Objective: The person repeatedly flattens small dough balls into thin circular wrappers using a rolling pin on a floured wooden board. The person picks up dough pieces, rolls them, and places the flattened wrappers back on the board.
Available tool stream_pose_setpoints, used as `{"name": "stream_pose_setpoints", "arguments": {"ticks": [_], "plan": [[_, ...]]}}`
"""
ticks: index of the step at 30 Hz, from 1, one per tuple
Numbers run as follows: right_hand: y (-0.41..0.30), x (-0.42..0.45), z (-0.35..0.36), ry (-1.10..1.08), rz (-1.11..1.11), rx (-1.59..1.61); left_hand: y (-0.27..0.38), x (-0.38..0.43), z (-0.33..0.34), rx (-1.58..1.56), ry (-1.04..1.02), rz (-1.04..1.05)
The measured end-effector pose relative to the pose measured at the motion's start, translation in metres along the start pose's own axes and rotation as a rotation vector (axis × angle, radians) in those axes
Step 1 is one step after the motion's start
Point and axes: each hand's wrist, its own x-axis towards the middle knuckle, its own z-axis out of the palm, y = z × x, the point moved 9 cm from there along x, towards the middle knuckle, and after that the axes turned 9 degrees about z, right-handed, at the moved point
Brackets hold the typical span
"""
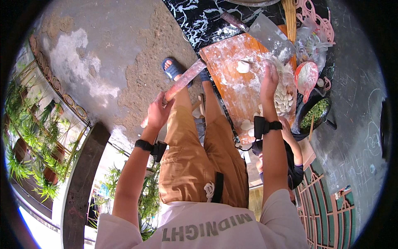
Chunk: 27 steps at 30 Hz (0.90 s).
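My left hand (158, 112) is closed around a floury wooden rolling pin (186, 79), held out over the ground left of the board, its far end near the board's corner. My right hand (270, 77) is over the flour-dusted wooden board (228, 77), fingers together and floury; whether it holds anything does not show. Left of that hand a lump of white dough (243, 66) lies on the board. Small cut dough pieces (283, 99) are heaped to its right. Flattened dough rounds (247, 125) lie at the board's near edge. A broad cleaver (267, 32) rests across the far edge.
A red bowl of flour (306, 76) and a dark pan of chopped greens (314, 114) with chopsticks stand right of the board. Another person's arm (292, 140) reaches in beside my right forearm. Plastic bags (312, 42) lie beyond. A black marbled tabletop (205, 18) supports the board.
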Motion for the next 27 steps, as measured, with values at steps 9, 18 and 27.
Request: {"name": "stream_pose_setpoints", "arguments": {"ticks": [9, 18, 27], "plan": [[-0.039, -0.064, 0.077, -0.13, -0.388, -0.556, 0.003, 0.0, 0.0, -0.028, 0.002, 0.031], [-0.027, -0.064, 0.101, -0.02, -0.361, -0.532, -0.007, 0.001, 0.0, -0.005, 0.009, 0.021], [-0.015, -0.054, 0.084, -0.148, -0.189, -0.453, 0.0, 0.006, -0.005, -0.023, 0.026, 0.053]]}}
